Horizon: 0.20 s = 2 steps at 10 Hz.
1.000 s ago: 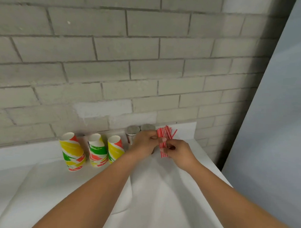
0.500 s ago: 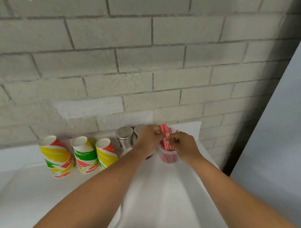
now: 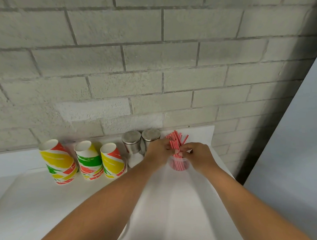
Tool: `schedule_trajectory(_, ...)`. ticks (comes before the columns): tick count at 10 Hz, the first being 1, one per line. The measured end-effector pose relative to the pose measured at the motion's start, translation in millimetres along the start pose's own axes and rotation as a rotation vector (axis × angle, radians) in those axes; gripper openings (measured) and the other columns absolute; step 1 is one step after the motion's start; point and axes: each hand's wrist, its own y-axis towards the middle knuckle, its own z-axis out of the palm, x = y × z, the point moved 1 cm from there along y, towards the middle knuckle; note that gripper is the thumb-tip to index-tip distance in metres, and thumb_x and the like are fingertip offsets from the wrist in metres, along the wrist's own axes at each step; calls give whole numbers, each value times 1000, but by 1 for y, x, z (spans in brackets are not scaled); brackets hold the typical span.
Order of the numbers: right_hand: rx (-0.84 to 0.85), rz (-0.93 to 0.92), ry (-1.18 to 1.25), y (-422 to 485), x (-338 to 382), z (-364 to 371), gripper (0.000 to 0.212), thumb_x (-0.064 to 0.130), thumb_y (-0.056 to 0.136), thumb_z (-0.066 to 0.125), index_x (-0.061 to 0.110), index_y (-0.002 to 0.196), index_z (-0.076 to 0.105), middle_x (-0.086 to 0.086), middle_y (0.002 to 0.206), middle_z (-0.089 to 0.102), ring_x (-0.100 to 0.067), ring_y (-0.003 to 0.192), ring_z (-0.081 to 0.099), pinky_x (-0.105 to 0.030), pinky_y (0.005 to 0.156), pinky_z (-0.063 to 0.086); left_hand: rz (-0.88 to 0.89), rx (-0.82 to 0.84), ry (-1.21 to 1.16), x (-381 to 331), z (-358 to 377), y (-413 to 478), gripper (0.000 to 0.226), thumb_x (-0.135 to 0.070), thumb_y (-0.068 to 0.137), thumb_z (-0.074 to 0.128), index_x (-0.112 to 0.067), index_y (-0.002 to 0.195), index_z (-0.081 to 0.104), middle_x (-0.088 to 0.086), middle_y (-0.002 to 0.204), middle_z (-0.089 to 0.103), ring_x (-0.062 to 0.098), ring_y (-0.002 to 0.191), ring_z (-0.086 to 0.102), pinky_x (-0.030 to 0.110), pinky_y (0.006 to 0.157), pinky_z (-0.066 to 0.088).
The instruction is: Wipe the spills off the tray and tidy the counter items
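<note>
A bundle of red-and-white striped straws (image 3: 175, 140) stands in a small clear plastic cup (image 3: 178, 164) near the back right of the white counter (image 3: 34, 205). My left hand (image 3: 157, 152) pinches the straws from the left. My right hand (image 3: 200, 156) holds them from the right, just above the cup's rim. Both hands hide the middle of the bundle. Left of them stand two steel-capped shakers (image 3: 132, 147), the second shaker (image 3: 150, 136) partly behind my left hand. No tray edge is distinct on the white surface.
Three stacks of paper cups with yellow, green and red patterns (image 3: 58, 163) (image 3: 89, 160) (image 3: 113, 161) line the grey brick wall (image 3: 156, 66). A pale panel (image 3: 297, 142) bounds the right side past the counter's edge.
The straws, held free above the counter a second ago, now stand lowered into the clear cup. Both hands stayed on the bundle. My view shifted right and down.
</note>
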Motion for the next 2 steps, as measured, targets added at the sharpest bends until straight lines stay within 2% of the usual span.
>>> schedule_trajectory(1,3,5,20,-3,0,-2,22,12,81,67,16,103,71,-2,108,71,-4,78,54,-10,70,38,-6,-6,-67,-1,-6,-4,29,-3,78,69,-11,105,69,5,97,73,7,82,67,10,70,47)
schedule_trajectory(2,-28,-12,13,-11,7,-7,29,12,82,66,19,110,67,-3,111,68,3,70,47,-19,78,36,8,-53,-60,-7,-18,-15,34,-9,80,66,-21,112,66,-10,98,71,5,93,64,5,73,45)
